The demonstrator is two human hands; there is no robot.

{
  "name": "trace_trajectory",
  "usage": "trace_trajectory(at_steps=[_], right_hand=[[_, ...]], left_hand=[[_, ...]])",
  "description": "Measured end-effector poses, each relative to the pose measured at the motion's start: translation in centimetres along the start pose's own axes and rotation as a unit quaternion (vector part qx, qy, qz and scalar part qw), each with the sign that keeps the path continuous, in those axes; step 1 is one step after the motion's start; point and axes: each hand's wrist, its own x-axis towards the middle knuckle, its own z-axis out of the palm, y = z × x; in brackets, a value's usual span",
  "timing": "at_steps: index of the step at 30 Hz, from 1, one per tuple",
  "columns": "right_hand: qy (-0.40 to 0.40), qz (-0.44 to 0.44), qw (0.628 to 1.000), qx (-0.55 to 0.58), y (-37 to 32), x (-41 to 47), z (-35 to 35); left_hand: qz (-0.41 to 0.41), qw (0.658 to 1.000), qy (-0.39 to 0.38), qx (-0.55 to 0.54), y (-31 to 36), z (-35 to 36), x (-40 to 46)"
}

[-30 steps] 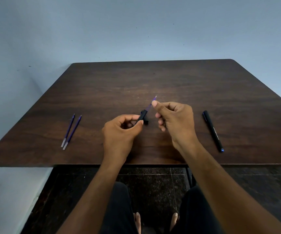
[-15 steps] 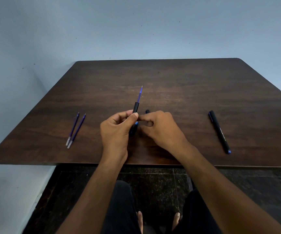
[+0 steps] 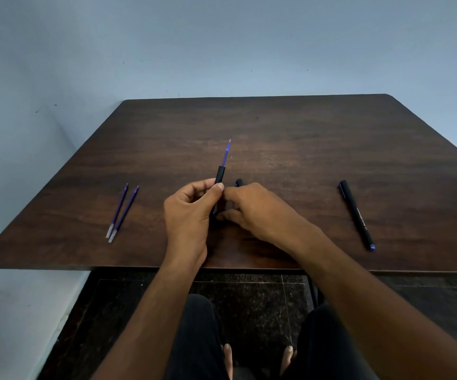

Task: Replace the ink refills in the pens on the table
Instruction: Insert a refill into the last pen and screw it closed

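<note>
Centrally, the left hand (image 3: 187,215) pinches a black pen barrel (image 3: 220,174), long axis near-vertical in frame, blue refill (image 3: 226,153) protruding toward the top; right hand (image 3: 260,212) closes on a black piece (image 3: 239,182) beside it. Two spare refills (image 3: 121,212) lie left on the surface (image 3: 290,138), a capped pen (image 3: 357,215) right

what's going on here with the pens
A person is swapping pen refills at a wooden table. The left hand holds an open black barrel with a blue refill sticking out. The right hand rests on a small black part. Two loose refills lie to the left, a capped pen to the right.
</note>
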Motion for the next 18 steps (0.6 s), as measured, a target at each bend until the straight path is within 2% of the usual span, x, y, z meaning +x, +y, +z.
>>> trace_trajectory(at_steps=[4, 9, 11, 14, 18], right_hand=[[0.073, -0.021, 0.996, 0.046, 0.6, -1.1, 0.6], [0.200, 0.048, 0.964, 0.169, 3.0, -2.6, 0.0], [0.219, 0.081, 0.924, 0.303, 3.8, -3.0, -0.6], [0.241, 0.091, 0.835, 0.486, 4.4, -3.1, -0.8], [0.268, 0.124, 0.715, 0.633, 5.1, -2.8, -0.9]], left_hand=[[0.005, 1.000, 0.003, 0.006, -0.1, 0.0, 0.0], [0.024, 0.999, -0.013, 0.028, -0.3, 0.3, 0.0], [0.034, 0.998, -0.025, 0.045, -0.4, 0.4, -0.1], [0.042, 0.997, -0.039, 0.053, -0.6, 0.4, 0.0], [0.049, 0.994, -0.060, 0.080, -0.7, 0.5, 0.0]])
